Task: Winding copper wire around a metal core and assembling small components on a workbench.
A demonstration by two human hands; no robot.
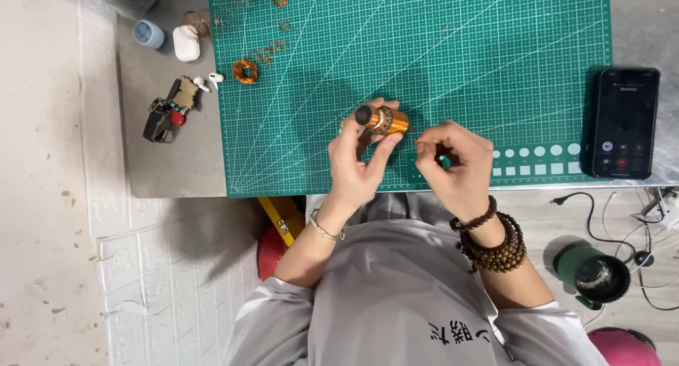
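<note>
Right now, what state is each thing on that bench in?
copper coil spool: lifted off the mat, gripped in left hand.
right hand: fingertips pinched together beside the spool.
phone: lying flat, screen lit.
white earbud case: shut.
loose earbuds: out of the case.
small copper coil: lying on the cutting mat.

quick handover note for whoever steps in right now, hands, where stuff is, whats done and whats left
Left hand: grips a copper wire spool with a black end, held over the green cutting mat.
Right hand: fingertips pinched together just right of the spool; any wire between them is too fine to see.
Done: small wound copper coils and loose rings lie at the mat's top left corner.
Left: cannot tell how many more coils are wanted.
Phone sits right of the mat.
</note>
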